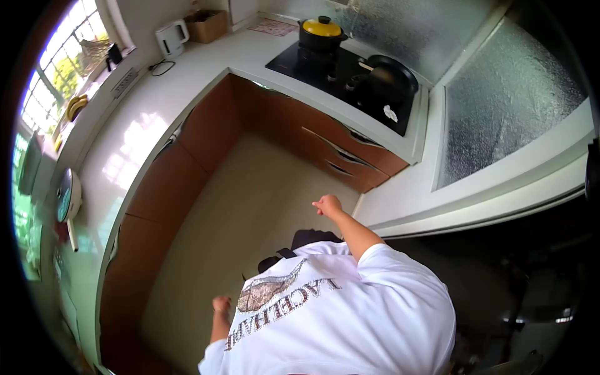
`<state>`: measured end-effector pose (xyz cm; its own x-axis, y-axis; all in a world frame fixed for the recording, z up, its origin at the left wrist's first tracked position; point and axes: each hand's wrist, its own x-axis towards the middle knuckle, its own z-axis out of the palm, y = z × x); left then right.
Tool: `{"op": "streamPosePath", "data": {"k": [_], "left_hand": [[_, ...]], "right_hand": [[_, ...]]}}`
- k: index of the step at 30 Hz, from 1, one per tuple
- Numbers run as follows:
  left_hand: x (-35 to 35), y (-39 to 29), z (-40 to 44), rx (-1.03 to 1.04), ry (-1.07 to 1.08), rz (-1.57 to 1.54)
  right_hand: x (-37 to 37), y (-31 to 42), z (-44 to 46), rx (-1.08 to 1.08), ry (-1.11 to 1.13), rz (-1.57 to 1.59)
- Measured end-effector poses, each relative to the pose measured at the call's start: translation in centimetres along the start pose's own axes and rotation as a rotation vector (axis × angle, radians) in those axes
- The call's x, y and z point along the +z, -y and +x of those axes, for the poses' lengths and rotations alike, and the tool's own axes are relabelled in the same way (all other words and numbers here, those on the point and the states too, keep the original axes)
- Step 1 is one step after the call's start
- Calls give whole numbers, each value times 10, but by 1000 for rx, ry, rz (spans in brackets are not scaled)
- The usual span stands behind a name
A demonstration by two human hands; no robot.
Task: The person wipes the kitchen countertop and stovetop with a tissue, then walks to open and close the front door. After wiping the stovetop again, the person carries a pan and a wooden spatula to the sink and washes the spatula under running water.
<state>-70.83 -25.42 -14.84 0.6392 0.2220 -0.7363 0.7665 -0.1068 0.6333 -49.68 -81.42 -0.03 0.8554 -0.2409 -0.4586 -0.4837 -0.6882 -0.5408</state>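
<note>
My right hand (327,205) hangs in front of my body over the floor, fingers curled in, and nothing shows in it. Lower on the left, my left hand (221,304) is also curled beside my white T-shirt (350,312), with nothing visible in its grip. Neither hand touches any object. Nearest my right hand are the brown drawers (344,153) below the black hob (350,87). On the hob stand a black pot with a yellow lid (321,26) and a black frying pan (400,72). A crumpled white piece (390,113) lies near its edge.
An L-shaped white counter (206,59) borders the floor (231,181). On it are a white kettle (172,39), a cardboard box (206,26) and a light-coloured pan (72,200) at the left. Bananas (76,107) lie by the window. A frosted glass panel (506,106) stands right.
</note>
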Motion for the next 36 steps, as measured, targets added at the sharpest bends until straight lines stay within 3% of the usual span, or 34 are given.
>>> {"op": "streamPosePath", "data": {"k": [3,5,7,8,14,16,17,19,21,23,24,28,31,33,36], "left_hand": [[-2,-148,57,279,-66,-118],[9,-232,68,359,-1,-226],[27,-272,93,416,24,-176],[35,-282,107,420,45,-45],[158,-280,164,328,183,-15],[204,-292,148,87,246,113],[219,-295,134,67,235,136],[263,-346,103,529,306,656],[293,-383,97,421,246,808],[307,-399,100,525,93,860],[318,-415,93,387,93,758],[332,-440,93,422,91,831],[319,-438,106,241,124,980],[304,-428,138,344,207,1230],[285,-445,164,428,247,1256]], "right_hand": [[-9,-17,-1,90,-177,54],[-23,-20,5,147,-202,108],[-40,-37,19,-121,-298,-53],[-52,-46,29,-105,-312,-62],[-161,-63,104,-83,-561,-75],[-209,-78,130,-42,-649,-267],[-227,-90,143,-26,-625,-253],[-271,-109,182,-142,-724,-262],[-306,-118,216,-184,-764,-336],[-327,-118,241,-212,-758,-331],[-333,-122,252,-222,-766,-400],[-326,-139,278,-98,-694,-468],[-325,-132,279,-45,-715,-427],[-319,-130,284,-6,-729,-371],[-304,-114,287,45,-781,-349]]}}
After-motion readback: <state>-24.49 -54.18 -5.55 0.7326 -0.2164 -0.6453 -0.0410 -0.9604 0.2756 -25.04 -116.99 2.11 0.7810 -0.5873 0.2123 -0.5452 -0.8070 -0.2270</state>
